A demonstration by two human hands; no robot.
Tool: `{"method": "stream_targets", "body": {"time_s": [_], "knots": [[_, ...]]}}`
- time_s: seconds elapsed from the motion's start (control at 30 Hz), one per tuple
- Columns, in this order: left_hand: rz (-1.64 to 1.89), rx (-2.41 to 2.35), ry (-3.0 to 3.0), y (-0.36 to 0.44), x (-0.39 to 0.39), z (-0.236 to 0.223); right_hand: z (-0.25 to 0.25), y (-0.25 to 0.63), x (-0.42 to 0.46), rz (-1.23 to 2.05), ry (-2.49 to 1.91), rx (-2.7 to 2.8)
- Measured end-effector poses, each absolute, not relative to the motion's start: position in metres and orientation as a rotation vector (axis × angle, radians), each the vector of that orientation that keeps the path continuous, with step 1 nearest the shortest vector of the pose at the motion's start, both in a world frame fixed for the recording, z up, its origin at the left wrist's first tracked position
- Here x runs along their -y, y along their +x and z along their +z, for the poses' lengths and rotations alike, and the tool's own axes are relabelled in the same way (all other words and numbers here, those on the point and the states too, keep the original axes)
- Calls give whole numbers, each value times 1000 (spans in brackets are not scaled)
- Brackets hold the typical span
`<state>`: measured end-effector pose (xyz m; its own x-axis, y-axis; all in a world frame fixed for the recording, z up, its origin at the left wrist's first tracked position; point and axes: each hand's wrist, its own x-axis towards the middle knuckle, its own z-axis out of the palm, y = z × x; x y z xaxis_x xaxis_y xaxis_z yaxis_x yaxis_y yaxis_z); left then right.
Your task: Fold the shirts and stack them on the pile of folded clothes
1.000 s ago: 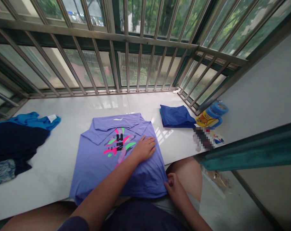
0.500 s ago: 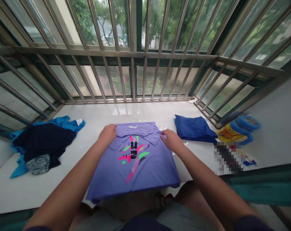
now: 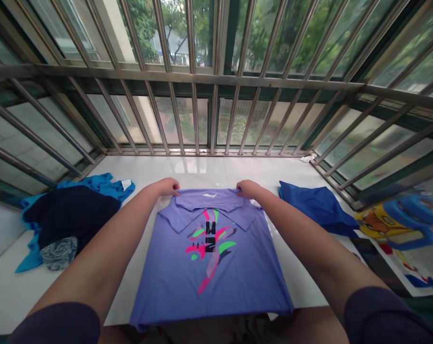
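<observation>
A purple T-shirt (image 3: 245,272) with a bright pink, green and black print lies spread on the white ledge, its lower edge overhanging the front. Its far end is folded over toward me, with a small white logo near the fold and the sleeves lying as pointed flaps. My left hand (image 3: 167,187) pinches the left far corner of the fold. At the right far corner, my right hand (image 3: 248,188) has its fingers closed on the cloth too. The fingertips are partly hidden behind the fabric.
On the left lies a heap of dark navy (image 3: 76,210) and bright blue (image 3: 102,181) clothes. A folded blue garment (image 3: 315,203) rests at the right, beside a yellow and blue bottle (image 3: 392,220). Metal window bars (image 3: 202,76) enclose the ledge (image 3: 198,171) at the back.
Both hands have moved in to the far corners of the shirt's fold and hold it straighter. The shirt lies flatter. The view has shifted, so the bottle sits nearer the right edge.
</observation>
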<state>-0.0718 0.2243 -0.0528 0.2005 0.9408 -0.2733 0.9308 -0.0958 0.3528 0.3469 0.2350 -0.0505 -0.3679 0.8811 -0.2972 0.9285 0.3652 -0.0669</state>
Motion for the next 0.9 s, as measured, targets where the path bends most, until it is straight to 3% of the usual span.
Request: {"method": "stream_targets", "body": {"time_s": [0.23,0.4,0.5,0.7,0.9], "knots": [[497,-1946,2058,-75,-231,-13,6,345,-260,-116,1857,-2588],[799,-1911,2138,-77,-164,6,36,363,-205,-10,1941,-2749],[890,-1714,2245,-72,-95,-22,13,380,-141,-56,1866,-2859],[647,-1724,2232,-64,7,-112,-65,399,-35,-269,1665,-2719],[723,-1936,2130,-66,21,-115,-73,410,-11,-459,1938,-2748]]}}
